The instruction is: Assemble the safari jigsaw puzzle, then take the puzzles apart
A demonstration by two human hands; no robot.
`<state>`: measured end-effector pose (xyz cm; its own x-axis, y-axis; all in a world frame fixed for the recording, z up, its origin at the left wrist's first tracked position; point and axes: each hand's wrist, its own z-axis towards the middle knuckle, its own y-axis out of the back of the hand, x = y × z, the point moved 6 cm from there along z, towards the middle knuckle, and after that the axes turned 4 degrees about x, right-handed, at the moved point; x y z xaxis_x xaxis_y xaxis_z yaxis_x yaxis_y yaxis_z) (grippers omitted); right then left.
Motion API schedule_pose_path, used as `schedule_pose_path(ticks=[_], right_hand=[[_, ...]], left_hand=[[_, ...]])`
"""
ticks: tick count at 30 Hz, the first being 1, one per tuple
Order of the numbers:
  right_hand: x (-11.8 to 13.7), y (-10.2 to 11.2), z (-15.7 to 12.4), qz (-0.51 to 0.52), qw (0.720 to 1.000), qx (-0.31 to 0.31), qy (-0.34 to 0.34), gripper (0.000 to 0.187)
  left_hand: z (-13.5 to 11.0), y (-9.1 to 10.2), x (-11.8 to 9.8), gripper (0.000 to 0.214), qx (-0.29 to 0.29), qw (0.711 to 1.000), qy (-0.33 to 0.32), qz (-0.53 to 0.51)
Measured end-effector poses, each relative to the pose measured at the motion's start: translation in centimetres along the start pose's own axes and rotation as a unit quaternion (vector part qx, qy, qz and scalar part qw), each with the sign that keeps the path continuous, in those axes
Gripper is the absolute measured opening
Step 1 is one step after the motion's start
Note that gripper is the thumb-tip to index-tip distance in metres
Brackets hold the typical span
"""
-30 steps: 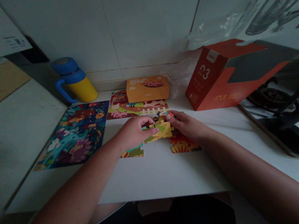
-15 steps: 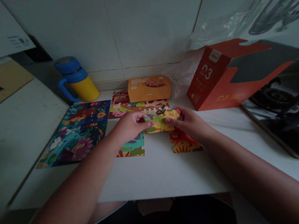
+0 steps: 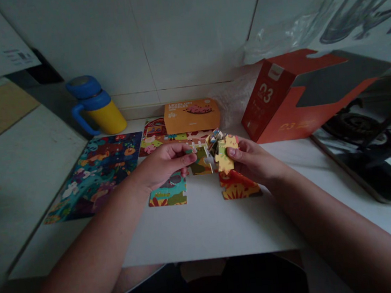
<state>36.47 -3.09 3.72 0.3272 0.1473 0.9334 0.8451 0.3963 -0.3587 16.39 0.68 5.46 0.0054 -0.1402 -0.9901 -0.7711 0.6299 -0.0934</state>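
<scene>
One green piece was pinched by the left hand; at its three o'clock, the right hand clamped a stack slackness could spill.

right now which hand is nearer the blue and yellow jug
Left. The left hand, holding a green puzzle piece, is in front of the jug and to its right; the right hand, holding puzzle pieces, is farther right.

Yellow puzzle piece with green patch, green-brown puzzle piece, blue-yellow flask
</scene>
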Motion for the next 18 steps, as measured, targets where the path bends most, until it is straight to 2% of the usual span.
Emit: schedule_pose_path(ticks=[4,7,9,12,13,18], right_hand=[[0.1,-0.6,0.0,-0.023,0.999,0.029,0.026,0.055],[0.3,-0.6,-0.1,-0.019,0.999,0.013,0.043,0.056],[0.5,-0.4,-0.1,-0.006,0.999,0.003,0.046,0.055],[0.5,-0.3,-0.2,-0.008,0.999,0.008,0.045,0.053],[0.3,-0.3,-0.2,-0.020,0.999,0.012,0.039,0.051],[-1.0,-0.3,0.0,-0.100,0.994,0.031,-0.016,0.047]], left_hand=[[0.1,0.3,0.2,0.042,-0.004,0.999,-0.004,-0.036],[0.1,1.0,0.4,0.041,0.003,0.998,0.023,-0.063],[0.2,1.7,0.4,0.040,-0.018,0.999,0.029,-0.026],[0.6,2.3,0.6,0.034,-0.062,0.994,0.010,0.093],[0.8,2.1,0.8,0.031,-0.057,0.990,0.004,0.129],[1.4,-0.6,2.3,0.022,0.044,0.976,-0.021,0.210]])
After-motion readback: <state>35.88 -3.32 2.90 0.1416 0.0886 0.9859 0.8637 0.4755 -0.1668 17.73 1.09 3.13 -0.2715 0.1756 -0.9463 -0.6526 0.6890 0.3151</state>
